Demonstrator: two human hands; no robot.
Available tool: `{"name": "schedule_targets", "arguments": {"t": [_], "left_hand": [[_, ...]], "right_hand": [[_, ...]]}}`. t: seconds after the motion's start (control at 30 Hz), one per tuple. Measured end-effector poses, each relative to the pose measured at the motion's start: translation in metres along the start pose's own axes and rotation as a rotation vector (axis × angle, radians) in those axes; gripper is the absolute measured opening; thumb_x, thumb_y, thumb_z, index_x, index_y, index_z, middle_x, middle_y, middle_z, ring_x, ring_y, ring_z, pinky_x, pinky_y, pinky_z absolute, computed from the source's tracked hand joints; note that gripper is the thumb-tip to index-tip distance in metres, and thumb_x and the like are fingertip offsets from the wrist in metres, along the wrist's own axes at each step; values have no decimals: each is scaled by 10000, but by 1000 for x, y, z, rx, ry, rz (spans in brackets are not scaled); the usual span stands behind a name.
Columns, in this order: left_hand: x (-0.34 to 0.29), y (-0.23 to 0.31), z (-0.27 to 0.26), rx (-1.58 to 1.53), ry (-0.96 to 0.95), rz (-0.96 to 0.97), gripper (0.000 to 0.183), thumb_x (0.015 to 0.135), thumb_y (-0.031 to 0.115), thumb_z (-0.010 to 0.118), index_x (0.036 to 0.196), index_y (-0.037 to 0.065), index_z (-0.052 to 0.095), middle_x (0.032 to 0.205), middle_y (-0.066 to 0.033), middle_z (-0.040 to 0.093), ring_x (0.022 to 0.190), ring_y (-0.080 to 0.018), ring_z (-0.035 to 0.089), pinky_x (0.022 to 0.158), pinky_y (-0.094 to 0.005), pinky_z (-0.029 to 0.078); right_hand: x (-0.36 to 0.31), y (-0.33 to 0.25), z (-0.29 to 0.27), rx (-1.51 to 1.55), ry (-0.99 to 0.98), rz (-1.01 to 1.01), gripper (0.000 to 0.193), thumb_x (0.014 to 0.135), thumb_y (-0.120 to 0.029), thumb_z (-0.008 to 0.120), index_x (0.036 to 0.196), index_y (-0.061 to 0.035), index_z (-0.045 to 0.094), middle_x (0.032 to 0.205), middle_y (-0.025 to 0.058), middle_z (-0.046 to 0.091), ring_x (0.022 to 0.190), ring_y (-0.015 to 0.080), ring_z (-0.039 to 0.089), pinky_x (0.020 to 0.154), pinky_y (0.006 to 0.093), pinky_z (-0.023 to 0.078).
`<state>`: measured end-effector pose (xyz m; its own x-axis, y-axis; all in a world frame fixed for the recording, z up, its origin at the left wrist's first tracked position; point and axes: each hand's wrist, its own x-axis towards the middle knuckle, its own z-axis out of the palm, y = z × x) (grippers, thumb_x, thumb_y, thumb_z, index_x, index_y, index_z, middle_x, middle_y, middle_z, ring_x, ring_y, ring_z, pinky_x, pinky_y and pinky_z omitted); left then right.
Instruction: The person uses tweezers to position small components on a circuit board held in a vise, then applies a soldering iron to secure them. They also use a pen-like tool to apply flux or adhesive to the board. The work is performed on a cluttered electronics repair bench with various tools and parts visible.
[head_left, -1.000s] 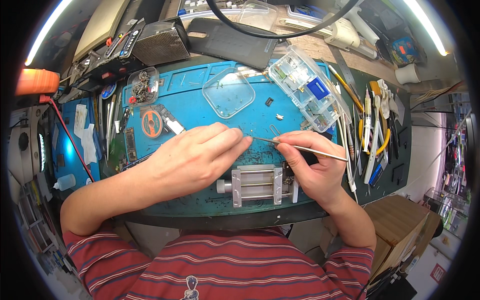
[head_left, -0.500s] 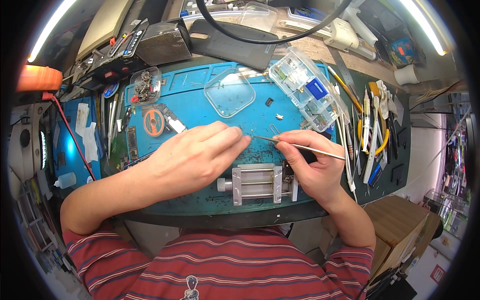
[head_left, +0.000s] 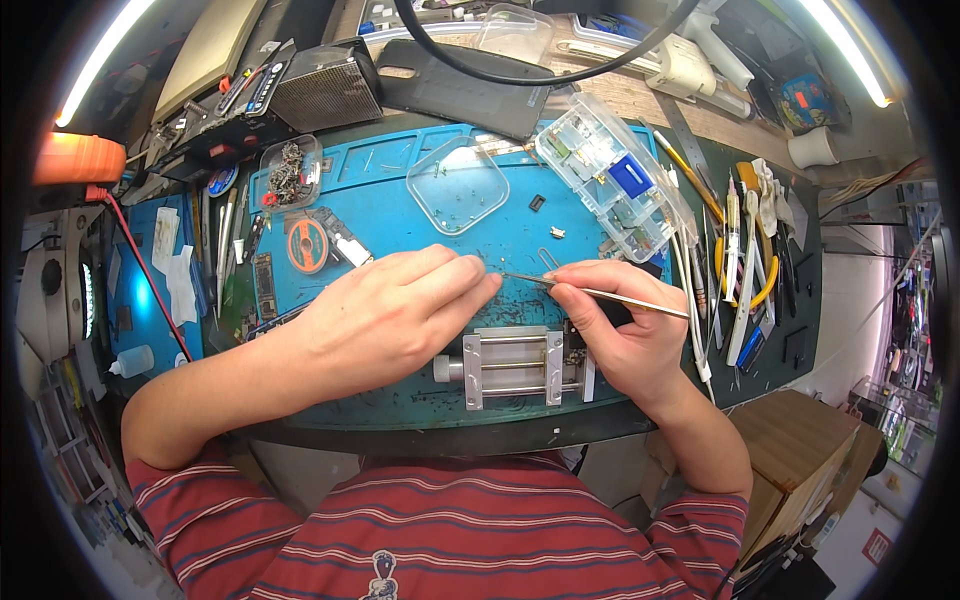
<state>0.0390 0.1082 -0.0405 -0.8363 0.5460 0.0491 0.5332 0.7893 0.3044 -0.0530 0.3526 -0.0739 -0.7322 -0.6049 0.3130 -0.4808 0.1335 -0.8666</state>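
Over the blue mat, my left hand [head_left: 405, 305] is closed, its fingertips pressed together in a pinch. Whatever lies between them is too small or hidden to name. My right hand [head_left: 635, 325] grips slim metal tweezers [head_left: 610, 297] between thumb and forefinger, like a pen. Their tip points left and ends just beside my left fingertips. Below and between the hands rests a silver clamping holder [head_left: 513, 370] with metal rods and a white knob; my right hand partly covers its right end. A bent wire clip [head_left: 549, 258] lies just above my right fingers.
A clear shallow tray [head_left: 459, 190] with tiny parts sits ahead on the blue mat [head_left: 375, 210]. Compartment box [head_left: 610, 180], pliers and brushes crowd the right. An orange spool [head_left: 307, 246] and a box of metal bits [head_left: 291, 172] stand left. A black cable [head_left: 545, 82] arcs overhead.
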Motion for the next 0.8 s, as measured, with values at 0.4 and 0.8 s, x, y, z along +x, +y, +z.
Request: {"name": "schedule_targets", "arguments": {"t": [0.4, 0.8], "left_hand": [[0, -1, -1, -1, 3, 11, 509, 818, 92, 613, 1308, -43, 605, 1155, -104, 571, 1026, -243, 612, 837, -351, 548], [0, 0, -1, -7, 11, -8, 497, 828, 86, 610, 1308, -44, 606, 1157, -115, 577, 1044, -259, 617, 855, -355, 555]], "right_hand": [[0, -1, -1, -9, -4, 4, 109, 845, -25, 789, 939, 6, 744, 915, 118, 765, 802, 215, 739, 720, 295, 574], [0, -1, -1, -7, -7, 4, 110, 847, -24, 788, 945, 1, 745, 920, 111, 766, 806, 208, 740, 718, 289, 575]]}}
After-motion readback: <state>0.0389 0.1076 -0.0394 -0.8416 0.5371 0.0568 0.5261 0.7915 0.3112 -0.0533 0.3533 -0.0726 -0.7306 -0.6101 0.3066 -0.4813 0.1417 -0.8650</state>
